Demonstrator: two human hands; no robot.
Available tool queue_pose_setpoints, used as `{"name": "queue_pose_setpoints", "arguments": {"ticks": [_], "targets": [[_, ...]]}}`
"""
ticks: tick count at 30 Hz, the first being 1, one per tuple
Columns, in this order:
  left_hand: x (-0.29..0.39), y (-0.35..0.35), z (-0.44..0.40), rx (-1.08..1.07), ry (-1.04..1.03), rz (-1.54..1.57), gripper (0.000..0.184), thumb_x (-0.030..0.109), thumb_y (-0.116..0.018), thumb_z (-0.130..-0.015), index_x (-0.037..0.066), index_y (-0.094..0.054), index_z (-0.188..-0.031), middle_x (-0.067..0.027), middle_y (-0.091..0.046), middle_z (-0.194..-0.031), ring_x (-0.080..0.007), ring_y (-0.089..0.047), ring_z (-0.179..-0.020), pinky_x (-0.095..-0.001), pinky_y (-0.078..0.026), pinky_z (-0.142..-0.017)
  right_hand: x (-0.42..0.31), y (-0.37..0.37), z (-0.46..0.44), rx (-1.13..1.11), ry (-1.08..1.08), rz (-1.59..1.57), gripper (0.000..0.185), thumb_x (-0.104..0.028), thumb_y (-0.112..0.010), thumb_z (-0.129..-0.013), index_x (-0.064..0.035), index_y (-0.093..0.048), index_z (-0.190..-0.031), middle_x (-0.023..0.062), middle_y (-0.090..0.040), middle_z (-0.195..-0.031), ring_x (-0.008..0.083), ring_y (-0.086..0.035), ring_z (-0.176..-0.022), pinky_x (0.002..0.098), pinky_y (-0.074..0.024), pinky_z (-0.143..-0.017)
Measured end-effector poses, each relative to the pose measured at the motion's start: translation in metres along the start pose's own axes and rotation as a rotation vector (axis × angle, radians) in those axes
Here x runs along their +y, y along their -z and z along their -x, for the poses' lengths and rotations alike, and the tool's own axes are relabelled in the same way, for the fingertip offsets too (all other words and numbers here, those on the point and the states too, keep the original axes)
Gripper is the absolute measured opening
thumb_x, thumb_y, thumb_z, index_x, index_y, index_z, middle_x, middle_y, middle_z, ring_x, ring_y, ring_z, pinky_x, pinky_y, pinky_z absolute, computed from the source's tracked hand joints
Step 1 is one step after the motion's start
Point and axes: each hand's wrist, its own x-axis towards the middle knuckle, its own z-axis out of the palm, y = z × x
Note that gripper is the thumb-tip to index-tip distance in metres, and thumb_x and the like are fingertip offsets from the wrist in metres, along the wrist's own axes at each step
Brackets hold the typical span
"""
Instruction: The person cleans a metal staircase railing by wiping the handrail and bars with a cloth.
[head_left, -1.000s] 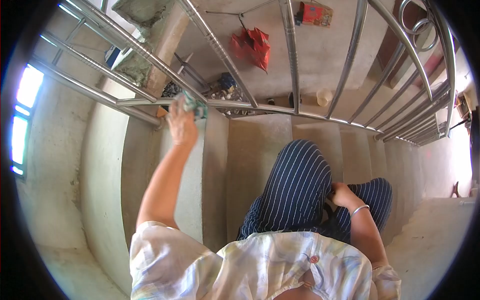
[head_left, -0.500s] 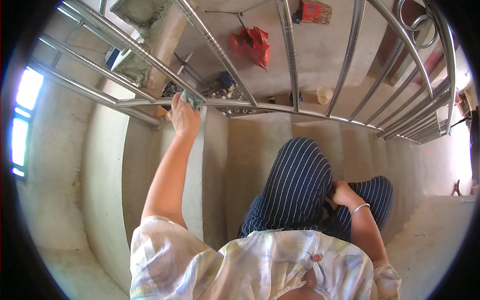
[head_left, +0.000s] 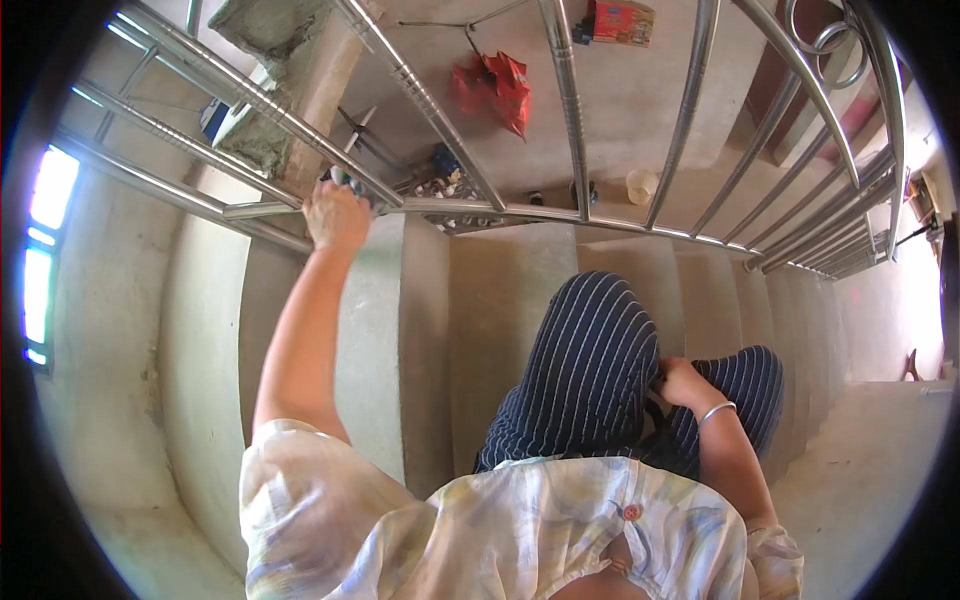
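Observation:
My left hand (head_left: 337, 216) is closed round a cloth (head_left: 345, 180), of which only a small greenish and white part shows beyond the fingers. It presses against the bottom rail (head_left: 460, 206) of a metal railing, where a slanting bar (head_left: 240, 88) meets the rail. My right hand (head_left: 682, 384), with a bangle on its wrist, rests between my knees in striped trousers (head_left: 585, 370). Its fingers are bent inward and mostly hidden by the leg, so I cannot see what they hold, if anything.
Concrete steps (head_left: 510, 300) run down to the right beside the railing. Beyond the bars are a red bag (head_left: 497, 92), a red box (head_left: 622, 22), a pale bucket (head_left: 642, 185) and some rubble (head_left: 440, 190). A bright window (head_left: 47, 200) is at the far left.
My left hand has slid a little left along the rail with the cloth, and less of the cloth shows now. The right hand stays between the knees. The view has shifted slightly.

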Motion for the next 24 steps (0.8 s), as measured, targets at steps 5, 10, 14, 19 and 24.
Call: {"name": "queue_pose_setpoints", "arguments": {"ticks": [5, 10, 14, 19, 24], "targets": [[0.021, -0.042, 0.021, 0.324, -0.074, 0.053, 0.034, 0.021, -0.053, -0.078, -0.001, -0.055, -0.104, -0.0139, -0.046, -0.116, -0.0279, -0.032, -0.119, -0.042, -0.021, -0.1, 0.015, -0.009, -0.004, 0.035, 0.053, 0.07, 0.03, -0.009, -0.057, -0.067, 0.001, -0.056, -0.095, 0.0243, -0.057, -0.092, 0.0392, -0.054, -0.088, 0.0392, -0.0447, -0.074], [0.028, -0.044, 0.035, 0.399, -0.017, 0.251, 0.023, 0.015, -0.055, -0.076, -0.004, -0.059, -0.088, -0.0162, -0.045, -0.116, -0.0294, -0.031, -0.12, -0.0407, -0.025, -0.098, 0.001, 0.0, 0.0, -0.042, 0.004, -0.06, 0.03, -0.008, -0.056, -0.068, -0.0004, -0.057, -0.097, 0.0223, -0.057, -0.096, 0.0368, -0.054, -0.091, 0.0367, -0.0431, -0.08], [0.043, -0.062, 0.058, 0.431, -0.027, 0.244, 0.019, 0.013, -0.057, -0.074, -0.003, -0.058, -0.085, -0.017, -0.048, -0.111, -0.0315, -0.04, -0.112, -0.0402, -0.033, -0.091, -0.004, 0.003, 0.0, -0.047, -0.016, 0.042, 0.031, -0.008, -0.056, -0.068, -0.0004, -0.057, -0.098, 0.0228, -0.057, -0.096, 0.0362, -0.054, -0.092, 0.0367, -0.043, -0.08], [0.08, -0.043, 0.089, 0.037, -0.183, 0.646, 0.015, 0.005, -0.057, -0.071, 0.0, -0.057, -0.086, -0.0197, -0.052, -0.103, -0.0374, -0.049, -0.097, -0.0414, -0.04, -0.082, -0.005, 0.005, -0.001, -0.035, 0.015, 0.082, 0.032, -0.008, -0.056, -0.068, -0.0005, -0.057, -0.099, 0.0226, -0.057, -0.096, 0.0362, -0.054, -0.093, 0.0367, -0.0428, -0.081], [0.089, -0.019, 0.034, 0.367, -0.428, 0.577, 0.017, 0.008, -0.057, -0.071, -0.002, -0.057, -0.085, -0.0207, -0.052, -0.102, -0.0373, -0.048, -0.096, -0.0413, -0.038, -0.085, 0.01, -0.004, -0.001, 0.007, 0.096, 0.027, 0.029, -0.014, -0.057, -0.069, 0.001, -0.056, -0.094, 0.0244, -0.057, -0.091, 0.0398, -0.054, -0.087, 0.0405, -0.0442, -0.075]]}}
